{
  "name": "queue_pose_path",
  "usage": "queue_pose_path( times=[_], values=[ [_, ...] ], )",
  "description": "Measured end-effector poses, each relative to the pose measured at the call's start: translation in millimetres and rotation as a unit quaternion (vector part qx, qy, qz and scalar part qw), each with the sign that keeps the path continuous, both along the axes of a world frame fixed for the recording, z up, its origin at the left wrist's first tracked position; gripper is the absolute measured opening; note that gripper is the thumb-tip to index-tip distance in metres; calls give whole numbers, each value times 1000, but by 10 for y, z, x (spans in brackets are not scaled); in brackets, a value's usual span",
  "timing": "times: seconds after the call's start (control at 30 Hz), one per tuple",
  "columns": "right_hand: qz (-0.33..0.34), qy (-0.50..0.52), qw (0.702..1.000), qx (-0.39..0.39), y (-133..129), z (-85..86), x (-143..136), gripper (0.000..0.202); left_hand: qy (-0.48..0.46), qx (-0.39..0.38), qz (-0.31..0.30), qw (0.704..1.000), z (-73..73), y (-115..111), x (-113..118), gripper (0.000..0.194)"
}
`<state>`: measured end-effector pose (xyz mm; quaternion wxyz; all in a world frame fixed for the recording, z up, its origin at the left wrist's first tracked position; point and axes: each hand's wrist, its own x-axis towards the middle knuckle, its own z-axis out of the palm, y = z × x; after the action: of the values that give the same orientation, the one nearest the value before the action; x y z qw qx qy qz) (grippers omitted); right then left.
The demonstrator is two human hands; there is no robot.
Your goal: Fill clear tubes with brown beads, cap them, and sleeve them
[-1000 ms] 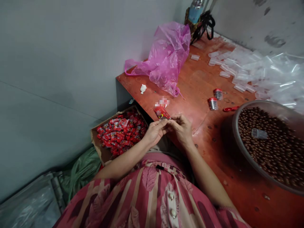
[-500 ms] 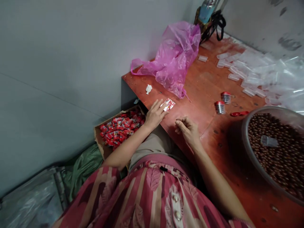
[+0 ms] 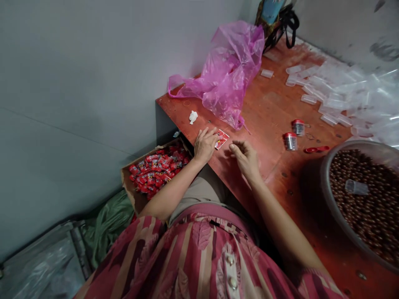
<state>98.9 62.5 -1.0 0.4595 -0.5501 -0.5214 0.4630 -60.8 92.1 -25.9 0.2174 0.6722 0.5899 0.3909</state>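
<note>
My left hand (image 3: 205, 145) lies on the near-left edge of the table, its fingers stretched out over the left side of a small red printed wrapper (image 3: 222, 140). The wrapper is flat on the tabletop, partly hidden by the fingertips. Just right of it hovers my right hand (image 3: 247, 161), fingers loosely bent and thumb a little apart, with nothing visible in them. Below my left forearm, a cardboard box (image 3: 126, 179) holds many red wrapped pieces (image 3: 152, 172).
A pink plastic bag (image 3: 229, 79) lies behind the wrapper, near a white scrap (image 3: 193, 117). Two small red-lidded cups (image 3: 291, 142) stand to the right. Clear plastic cups (image 3: 336, 97) are piled behind a large tub (image 3: 326, 178) of brown balls (image 3: 364, 211). A grey wall (image 3: 77, 74) borders the left.
My left hand has shifted slightly right and lower over the wrapper. My right hand has moved up a little and its thumb and fingers have parted slightly. The view has shifted a bit.
</note>
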Motion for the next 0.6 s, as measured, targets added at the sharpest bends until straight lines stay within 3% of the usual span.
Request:
queue_pose_path(
  times=[0.13,0.37,0.47,0.6],
  values=[
    [-14,53,998,-12,165,-22,-96,38,15,17,3,1000,-50,0,25,20],
    [-29,40,998,-33,122,21,-61,36,99,70,-1,993,-146,98,49,19],
    [-56,37,997,-22,135,31,-76,39,109,102,11,989,-111,81,50,18],
    [-54,79,995,9,185,78,-161,44,44,179,-1,983,48,-86,102,21]
  ],
)
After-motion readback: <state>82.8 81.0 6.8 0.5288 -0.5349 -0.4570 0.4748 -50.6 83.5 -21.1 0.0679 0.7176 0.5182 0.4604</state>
